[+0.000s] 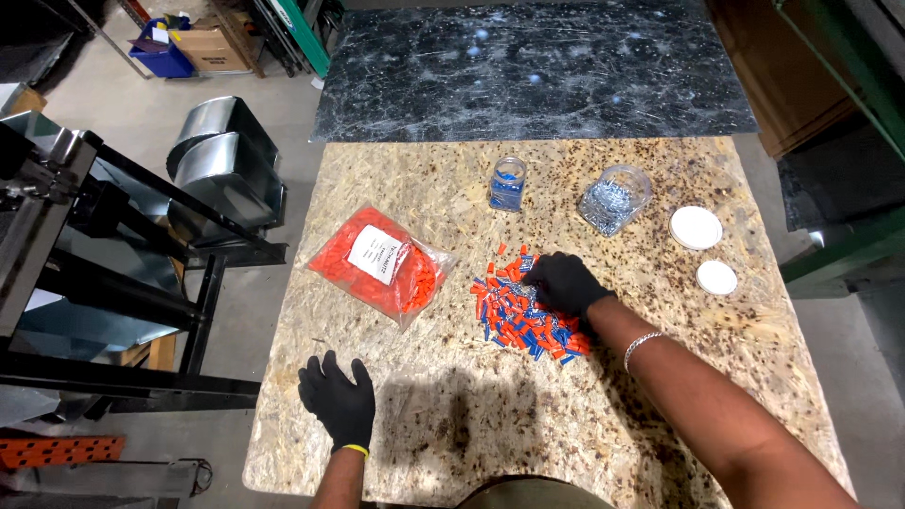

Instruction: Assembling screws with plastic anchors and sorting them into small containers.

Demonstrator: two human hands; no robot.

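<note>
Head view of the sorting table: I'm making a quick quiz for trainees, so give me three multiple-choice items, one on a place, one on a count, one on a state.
1. Where is the right hand?
A. on the pile of orange and blue connectors
B. inside a jar
C. on the plastic bag

2. How many white lids lie on the table?
A. one
B. two
C. four

3. How is the left hand?
A. gripping a jar
B. closed in a fist
C. flat on the board, holding nothing

Answers: 1 A, gloved fingers rest on the pile. 2 B, a larger lid and a smaller lid lie at the right. 3 C, fingers spread on bare wood.
</note>
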